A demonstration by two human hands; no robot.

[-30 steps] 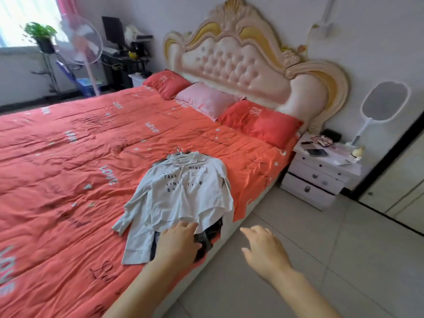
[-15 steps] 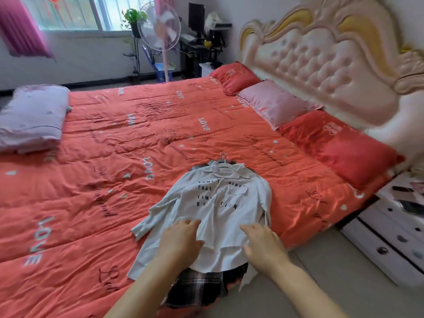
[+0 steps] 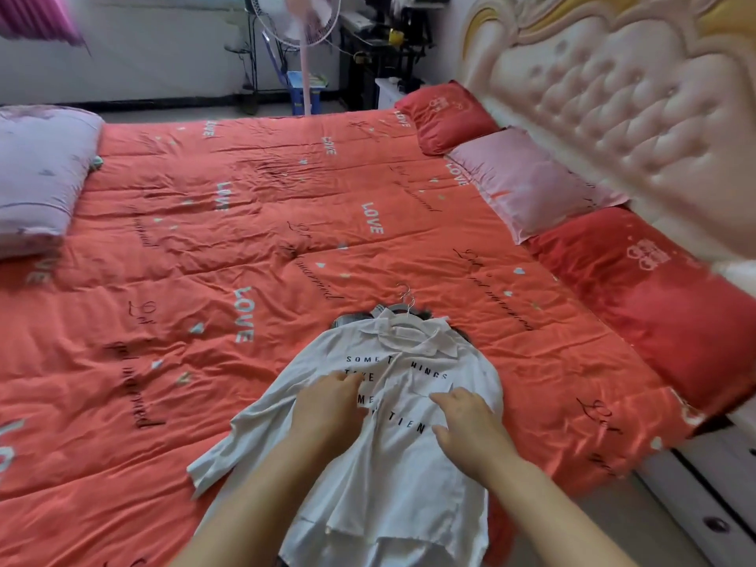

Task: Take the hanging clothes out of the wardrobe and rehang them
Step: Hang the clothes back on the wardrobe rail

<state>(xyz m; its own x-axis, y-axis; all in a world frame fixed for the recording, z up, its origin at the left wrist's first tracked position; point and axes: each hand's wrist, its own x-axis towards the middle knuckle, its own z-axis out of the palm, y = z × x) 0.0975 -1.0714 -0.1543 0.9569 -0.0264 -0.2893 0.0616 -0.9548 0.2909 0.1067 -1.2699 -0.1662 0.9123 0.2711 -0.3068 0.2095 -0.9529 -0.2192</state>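
both hands have slid from hem up to the print: left hand (image 3: 332, 407) and right hand (image 3: 470, 430) press flat, fingers loosely spread, on the shirt (image 3: 394, 472), which lies on the quilt (image 3: 245, 239).

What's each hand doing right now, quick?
Left hand: open, fingers resting on the white shirt.
Right hand: open, also resting on it.

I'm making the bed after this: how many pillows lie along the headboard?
3: the far red pillow, the pink pillow in the middle, the near red pillow closest to the camera. The lilac bundle at far left may be another; cannot tell.
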